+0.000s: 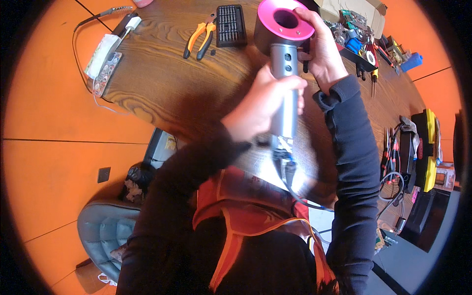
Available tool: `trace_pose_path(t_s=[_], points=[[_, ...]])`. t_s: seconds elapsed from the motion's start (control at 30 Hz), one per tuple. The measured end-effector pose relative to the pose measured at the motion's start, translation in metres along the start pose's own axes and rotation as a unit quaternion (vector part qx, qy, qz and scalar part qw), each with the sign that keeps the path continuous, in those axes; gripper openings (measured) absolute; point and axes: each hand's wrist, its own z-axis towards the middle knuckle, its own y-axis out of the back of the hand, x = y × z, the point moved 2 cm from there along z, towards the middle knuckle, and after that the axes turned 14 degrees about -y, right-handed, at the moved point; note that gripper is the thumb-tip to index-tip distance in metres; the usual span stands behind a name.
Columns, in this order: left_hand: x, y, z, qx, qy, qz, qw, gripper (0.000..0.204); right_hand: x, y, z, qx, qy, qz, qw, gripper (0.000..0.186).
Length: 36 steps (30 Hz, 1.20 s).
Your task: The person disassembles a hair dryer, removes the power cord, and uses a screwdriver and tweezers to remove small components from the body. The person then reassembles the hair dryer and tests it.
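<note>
Closest to the person's apron (246,216), a power cord (290,173) bends down from the hair dryer (282,58), whose handle end is over the desk's near edge; glare there hides whether its filter cover is on. The left hand (259,102) wraps around the grey handle, thumb across its front, and the right hand (325,53) clasps the right side of the pink-ringed head, some fingers hidden. The dryer looks whole and its cord attached, so the work seems either barely begun or at a final check; this view cannot settle which.

Bare wood on the desk (157,81) gives room leftward along the near edge. Toward the far edge, orange-handled pliers (199,40) and a screwdriver bit set (231,25) lie unheld left of the dryer's head. At the far right corner, a black parts tray (363,58) crowds the right hand's side.
</note>
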Motion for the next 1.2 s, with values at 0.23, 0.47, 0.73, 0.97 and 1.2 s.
trace_pose_path(t_s=[0.23, 0.47, 0.73, 0.97, 1.2], points=[[-0.004, 0.012, -0.003, 0.036, 0.016, -0.043, 0.998, 0.026, -0.003, 0.003, 0.002, 0.015, 0.012, -0.025, 0.999, 0.029], [-0.006, -0.001, -0.004, -0.023, -0.027, -0.013, 0.999, 0.025, 0.003, -0.013, 0.002, 0.088, -0.076, 0.085, 0.990, 0.029], [0.003, 0.001, -0.008, -0.055, -0.065, 0.028, 0.996, 0.023, -0.009, -0.010, 0.012, 0.043, -0.016, -0.018, 0.999, 0.030], [-0.010, 0.011, -0.025, -0.049, -0.148, 0.071, 0.985, 0.027, -0.002, 0.022, 0.021, -0.024, -0.025, -0.061, 0.998, 0.036], [-0.021, 0.020, -0.037, -0.073, -0.185, 0.020, 0.980, 0.037, -0.004, 0.108, 0.020, -0.241, 0.286, -0.516, 0.771, 0.036]])
